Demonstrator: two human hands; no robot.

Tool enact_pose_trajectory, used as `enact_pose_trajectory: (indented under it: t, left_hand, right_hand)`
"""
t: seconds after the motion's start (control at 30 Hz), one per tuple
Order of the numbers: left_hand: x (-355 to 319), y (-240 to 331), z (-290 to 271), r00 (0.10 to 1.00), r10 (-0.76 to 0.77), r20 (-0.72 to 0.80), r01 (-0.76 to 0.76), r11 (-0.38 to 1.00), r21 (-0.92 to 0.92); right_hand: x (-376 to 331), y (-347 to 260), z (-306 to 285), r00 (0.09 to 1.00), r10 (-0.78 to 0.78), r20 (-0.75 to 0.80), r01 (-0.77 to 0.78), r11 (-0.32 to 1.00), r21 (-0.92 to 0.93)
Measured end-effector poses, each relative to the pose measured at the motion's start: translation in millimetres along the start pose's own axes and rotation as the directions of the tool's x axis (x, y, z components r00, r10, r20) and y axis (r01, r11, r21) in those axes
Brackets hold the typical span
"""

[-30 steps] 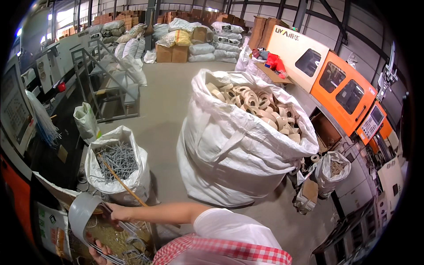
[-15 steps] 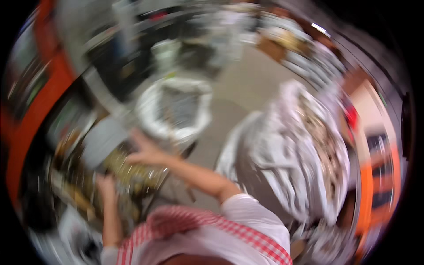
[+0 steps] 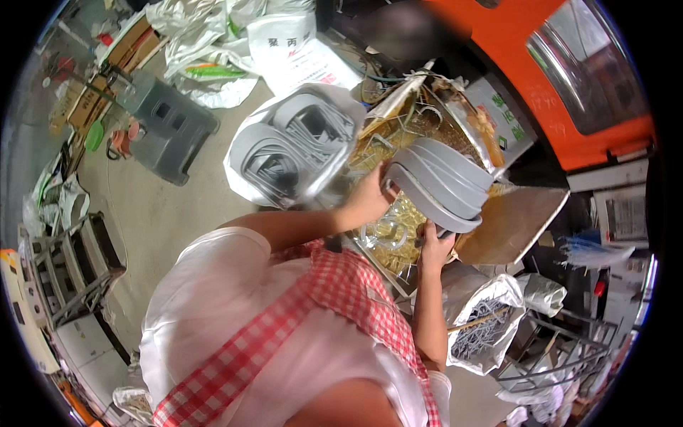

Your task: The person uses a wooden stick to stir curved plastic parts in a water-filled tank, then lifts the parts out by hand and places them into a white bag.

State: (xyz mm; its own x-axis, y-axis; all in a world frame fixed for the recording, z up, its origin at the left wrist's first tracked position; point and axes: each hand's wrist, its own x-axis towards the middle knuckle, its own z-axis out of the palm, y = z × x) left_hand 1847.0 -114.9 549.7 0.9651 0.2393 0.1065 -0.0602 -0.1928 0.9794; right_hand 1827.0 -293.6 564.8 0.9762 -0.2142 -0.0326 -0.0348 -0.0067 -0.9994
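Both hands hold a stack of nested grey curved plastic parts (image 3: 441,181), tilted above an open carton. My left hand (image 3: 371,198) grips the stack's left end, fingers partly hidden behind it. Below, my right hand (image 3: 435,248) closes on the lower edge near the right end, thumb upward. Under the stack, yellowish, see-through plastic pieces (image 3: 388,245) fill the carton (image 3: 509,220), whose brown flap lies folded out to the right. Left of the carton, a white sack (image 3: 238,181) contains several stacks of similar grey curved parts (image 3: 302,124).
An orange machine (image 3: 562,135) rises at the far right. A white sack of grey scraps (image 3: 487,327) stands near my right arm. On the left are a dark grey plastic stand (image 3: 167,128) and metal steps (image 3: 78,263); white bags (image 3: 213,50) lie at the back.
The view has swung round from a blurred frame. My right hand, earlier spread apart from the grey piece, now holds the stack together with my left.
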Motion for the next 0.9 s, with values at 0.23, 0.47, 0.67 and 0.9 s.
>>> enact_pose_trajectory:
  t: [0.23,0.47,0.67,0.9]
  left_hand:
    - [73,-26,-125,0.998,0.04,-0.051,-0.04,0.999,-0.002]
    - [191,-15,-246,0.968,-0.12,0.221,0.129,0.991,-0.025]
    - [242,-82,-220,0.719,-0.369,0.589,-0.248,0.655,0.714]
    - [254,-106,-159,0.612,-0.411,0.676,-0.605,0.308,0.735]
  right_hand:
    - [39,26,103,0.804,0.067,0.591,0.009,0.992,-0.124]
    - [81,121,174,0.771,0.607,0.191,-0.512,0.77,-0.382]
    - [74,201,201,0.853,0.278,0.442,-0.084,0.909,-0.408]
    - [82,203,220,0.796,0.596,0.111,-0.593,0.803,-0.058]
